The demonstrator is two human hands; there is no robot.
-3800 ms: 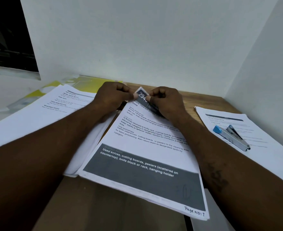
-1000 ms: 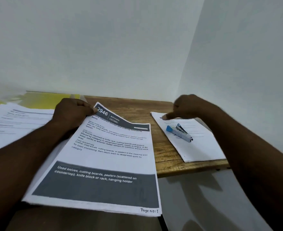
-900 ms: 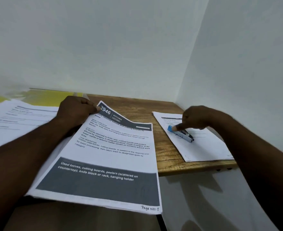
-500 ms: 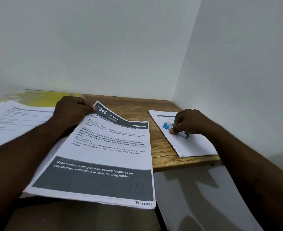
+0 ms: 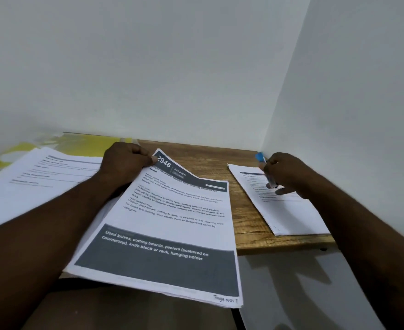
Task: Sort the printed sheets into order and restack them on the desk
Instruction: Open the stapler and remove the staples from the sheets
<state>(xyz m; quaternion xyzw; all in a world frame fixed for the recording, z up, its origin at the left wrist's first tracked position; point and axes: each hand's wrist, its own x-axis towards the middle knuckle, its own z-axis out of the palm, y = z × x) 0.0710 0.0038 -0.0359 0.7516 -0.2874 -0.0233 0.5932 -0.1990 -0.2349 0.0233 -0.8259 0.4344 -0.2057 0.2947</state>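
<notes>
A stack of printed sheets (image 5: 172,225) lies in the middle of the wooden desk (image 5: 220,163), its top page headed "2946 KITCHEN" with a dark band near the bottom. My left hand (image 5: 124,163) pinches the stack's top left corner. My right hand (image 5: 284,172) grips a blue and silver stapler (image 5: 265,170) and holds it tilted above a second small stack of sheets (image 5: 289,210) at the desk's right end.
More printed sheets (image 5: 41,182) spread over the left side, with a yellow folder (image 5: 82,144) behind them. White walls close the back and right. The desk's front edge (image 5: 284,246) runs just below the right stack.
My right hand left the stack's corner, reached right to the stapler, closed round it and has lifted it off the right sheets. My left hand keeps its pinch on the corner.
</notes>
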